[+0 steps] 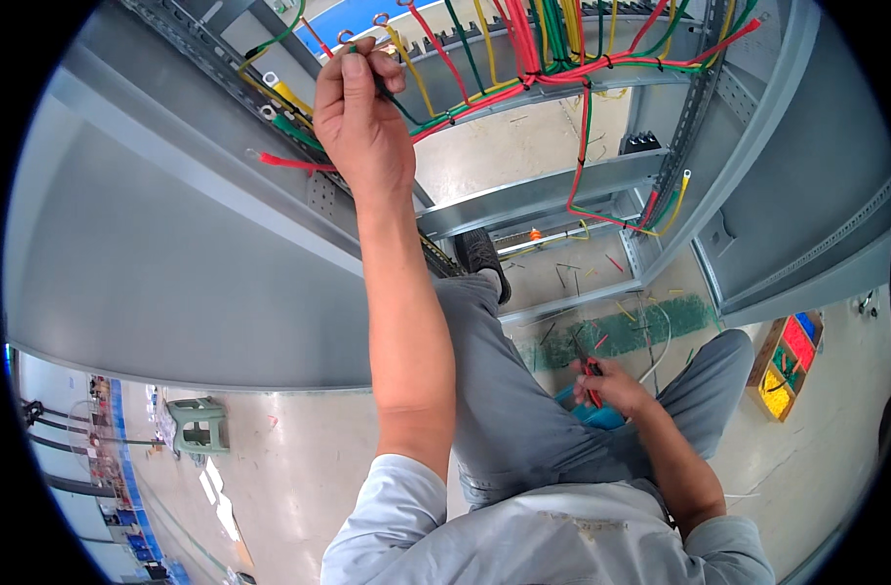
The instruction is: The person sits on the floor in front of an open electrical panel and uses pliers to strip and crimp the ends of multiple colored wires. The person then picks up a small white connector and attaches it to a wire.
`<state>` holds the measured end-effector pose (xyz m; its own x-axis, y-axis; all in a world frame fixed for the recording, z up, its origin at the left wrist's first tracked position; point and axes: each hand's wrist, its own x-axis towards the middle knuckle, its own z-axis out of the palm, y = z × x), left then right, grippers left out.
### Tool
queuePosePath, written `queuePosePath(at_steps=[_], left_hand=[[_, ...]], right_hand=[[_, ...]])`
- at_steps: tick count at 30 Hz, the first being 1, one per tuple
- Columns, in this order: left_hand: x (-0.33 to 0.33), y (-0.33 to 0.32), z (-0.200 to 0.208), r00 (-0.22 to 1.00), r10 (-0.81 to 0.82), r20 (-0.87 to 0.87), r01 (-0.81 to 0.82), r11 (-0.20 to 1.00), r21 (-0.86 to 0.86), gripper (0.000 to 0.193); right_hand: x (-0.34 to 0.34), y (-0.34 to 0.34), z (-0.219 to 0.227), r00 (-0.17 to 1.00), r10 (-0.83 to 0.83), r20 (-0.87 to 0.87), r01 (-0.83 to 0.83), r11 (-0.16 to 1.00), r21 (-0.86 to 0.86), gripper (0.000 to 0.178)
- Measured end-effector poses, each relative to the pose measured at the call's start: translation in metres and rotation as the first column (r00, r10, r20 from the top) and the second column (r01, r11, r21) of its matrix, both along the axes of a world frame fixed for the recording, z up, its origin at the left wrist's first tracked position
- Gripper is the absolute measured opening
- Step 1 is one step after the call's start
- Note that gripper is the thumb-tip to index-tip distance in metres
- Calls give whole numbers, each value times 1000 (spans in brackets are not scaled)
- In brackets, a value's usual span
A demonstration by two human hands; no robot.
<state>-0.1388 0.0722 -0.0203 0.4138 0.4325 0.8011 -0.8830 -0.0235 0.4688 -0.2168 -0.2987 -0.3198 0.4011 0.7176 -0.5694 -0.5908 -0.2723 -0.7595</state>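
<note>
Up at the cabinet's wiring, my left hand [365, 112] is raised with thumb and fingers pinched around a green wire [398, 109]. A bare copper loop [345, 37] shows just beyond the fingertips. Beside that hand, yellow [406, 73] and red [443, 57] wires branch from a bundled harness [523, 90]. To its left, a red cable end [287, 161] and a yellow cable with a metal lug [287, 93] stick out. Low between my knees, my right hand [613, 388] is closed around red-handled pliers [592, 370], whose jaws point away from me.
Grey cabinet panels [192, 244] flank me on the left, with another panel [806, 224] on the right. A metal crossbar [553, 190] spans ahead. Wire offcuts [601, 341] litter the floor. A wooden box [757, 390] of coloured parts stands right; a green stool [199, 424] stands left.
</note>
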Motion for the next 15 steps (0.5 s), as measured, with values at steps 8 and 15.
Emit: queuePosePath(at_steps=[8,15], left_hand=[[-4,-5,-4,1000,-21,9,21,1000,8,22],[-9,-11,-3,997,-65,37,64,998,27,21]], right_hand=[[49,51,125,495,112,862,-25,993,-114,45],[72,113,272,-143,-117,983,39,992,124,34]])
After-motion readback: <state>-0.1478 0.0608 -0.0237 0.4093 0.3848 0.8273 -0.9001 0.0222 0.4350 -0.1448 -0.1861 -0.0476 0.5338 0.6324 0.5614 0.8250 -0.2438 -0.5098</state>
